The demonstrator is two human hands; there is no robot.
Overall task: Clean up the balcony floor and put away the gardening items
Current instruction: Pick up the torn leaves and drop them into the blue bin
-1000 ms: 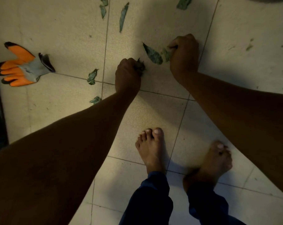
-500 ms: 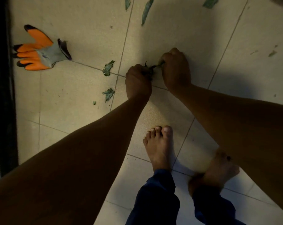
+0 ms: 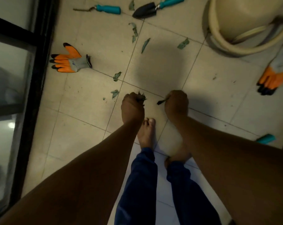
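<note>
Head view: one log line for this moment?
left hand: shut on leaves | right hand: shut on leaf | floor: gloves, trowel, scattered leaves

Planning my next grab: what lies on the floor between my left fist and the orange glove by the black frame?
In the head view, two small green leaves lie between the left hand and the orange-and-grey glove.

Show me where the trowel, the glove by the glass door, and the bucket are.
trowel [image 3: 145, 11], head view, on its black blade.
glove by the glass door [image 3: 67, 62], head view, on the orange palm.
bucket [image 3: 218, 36], head view, on its cream rim, lower left side.
</note>
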